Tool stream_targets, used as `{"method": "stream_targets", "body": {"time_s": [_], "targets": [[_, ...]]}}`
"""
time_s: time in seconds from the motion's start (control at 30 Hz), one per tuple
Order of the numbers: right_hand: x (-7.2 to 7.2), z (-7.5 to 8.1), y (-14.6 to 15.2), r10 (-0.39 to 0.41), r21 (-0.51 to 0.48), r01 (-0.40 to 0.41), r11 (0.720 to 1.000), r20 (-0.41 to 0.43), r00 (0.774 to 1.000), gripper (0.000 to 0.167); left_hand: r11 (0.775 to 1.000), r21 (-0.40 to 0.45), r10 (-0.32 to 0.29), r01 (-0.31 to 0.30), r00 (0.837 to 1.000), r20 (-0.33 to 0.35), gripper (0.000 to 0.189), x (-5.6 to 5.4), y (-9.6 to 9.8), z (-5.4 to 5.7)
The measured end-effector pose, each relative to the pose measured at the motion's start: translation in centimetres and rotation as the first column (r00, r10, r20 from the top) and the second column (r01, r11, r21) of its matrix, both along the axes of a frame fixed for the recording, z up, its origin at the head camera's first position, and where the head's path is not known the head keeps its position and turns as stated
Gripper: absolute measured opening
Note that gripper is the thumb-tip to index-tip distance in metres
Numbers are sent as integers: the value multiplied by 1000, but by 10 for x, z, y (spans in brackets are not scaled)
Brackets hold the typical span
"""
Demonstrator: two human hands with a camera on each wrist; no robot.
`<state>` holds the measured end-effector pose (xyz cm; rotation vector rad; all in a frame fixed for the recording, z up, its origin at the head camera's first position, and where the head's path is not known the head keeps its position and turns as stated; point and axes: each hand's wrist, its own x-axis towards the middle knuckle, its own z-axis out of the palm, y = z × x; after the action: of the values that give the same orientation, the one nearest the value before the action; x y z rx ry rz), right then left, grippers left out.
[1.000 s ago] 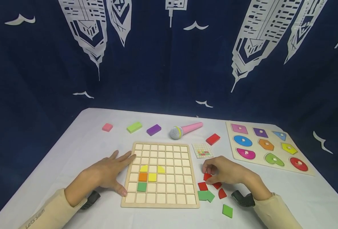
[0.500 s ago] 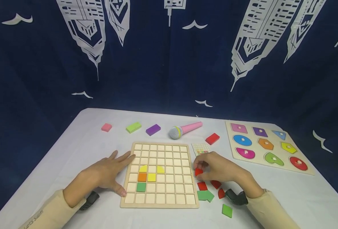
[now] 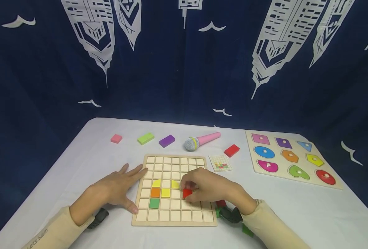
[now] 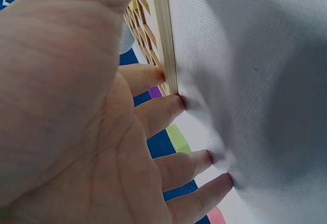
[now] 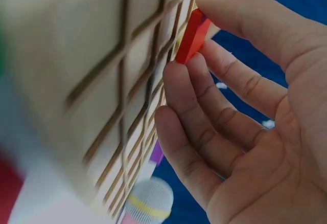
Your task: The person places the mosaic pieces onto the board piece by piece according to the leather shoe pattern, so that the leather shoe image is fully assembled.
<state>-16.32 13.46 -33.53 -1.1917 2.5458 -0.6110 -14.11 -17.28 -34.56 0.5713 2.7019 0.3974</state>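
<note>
R hand (image 3: 205, 185): over rt half of grid board, thumb & fingers pinching 1 red tile (image 3: 187, 193). Tile sits above a cell rt of the yellow square, 1 bare cell btwn; contact w/ board unclear.

L hand (image 3: 121, 188): fingers straight & spread, at left edge of board; thumb & index touch the rim, outer fingertips rest on table.

Grid board (image 3: 174, 224): wood, qty 1, flat, mid-table. Contents, 5 pcs, all left of R hand:
- yellow curved tile (image 3: 156, 183), far left of group
- 2nd yellow curved tile (image 3: 175, 184), same row, further rt, 1 bare cell btwn
- orange square (image 3: 155, 192), directly nr side of 1st yellow curved tile
- yellow square (image 3: 165, 192), next cell rt of orange
- green square (image 3: 154, 203), directly nr side of orange

Loose, rt of board, partly hidden by R arm: dark-red pc. (image 3: 221, 203); green pc. (image 3: 218, 212); another green pc. (image 3: 247, 230), nearer & further rt.

Pattern card (image 3: 220, 163): printed w/ coloured grid, just rt of board's far corner.

Far side, left to rt: pink block (image 3: 116, 138); lime block (image 3: 145, 138); purple block (image 3: 167, 140); toy mic (image 3: 202, 140), pink handle pointing rt; red block (image 3: 231, 150), nr card.

Shape puzzle (image 3: 282, 169): far rt, 9 knobbed shapes, assorted colours.

Table (image 3: 87, 155): white cover. Backdrop (image 3: 159, 86): navy, white bldgs & birds.
</note>
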Motion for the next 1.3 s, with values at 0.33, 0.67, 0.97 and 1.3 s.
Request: {"method": "stream_targets", "body": {"time_s": [0.33,0.67,0.97,1.3], "targets": [[7,-4,-43,117,77,-113,991,-46,992,17,1000,-8,0,0,1000,-13,127,1,-1,-1],[11,-3,-62,138,106,-129,986,-78,987,20,1000,-18,-3,3,1000,-19,127,0,-3,1],[13,-7,-66,125,119,-113,986,-101,987,20,1000,-23,-19,18,1000,-21,126,0,-2,1],[29,-4,-46,69,116,-55,992,-119,990,14,1000,-19,-11,11,1000,-13,127,0,0,1]]}}
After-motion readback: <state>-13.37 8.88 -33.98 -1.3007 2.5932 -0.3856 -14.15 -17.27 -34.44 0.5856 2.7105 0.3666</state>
